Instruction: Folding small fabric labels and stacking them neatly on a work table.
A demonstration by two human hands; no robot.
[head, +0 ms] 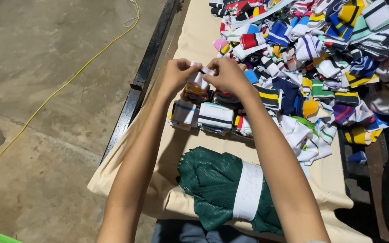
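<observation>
Pinching together, the left hand (pixel 176 74) and right hand (pixel 227 74) grip a small white folded striped knit band (pixel 199 78) above stacked bands (pixel 214 117).

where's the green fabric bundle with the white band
In the head view, the green fabric bundle lies low at centre on the beige cloth, between the person's forearms, below the folded striped pieces.

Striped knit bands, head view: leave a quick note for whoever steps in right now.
Left hand and right hand together pinch a small white strip above a folded striped band.
Done: a few neat stacks stand on the cream cloth below the hands.
Left: a big loose heap of bands to the right, unsorted.
Nearer the body lies a green fabric bundle wrapped in a white paper band.
</observation>
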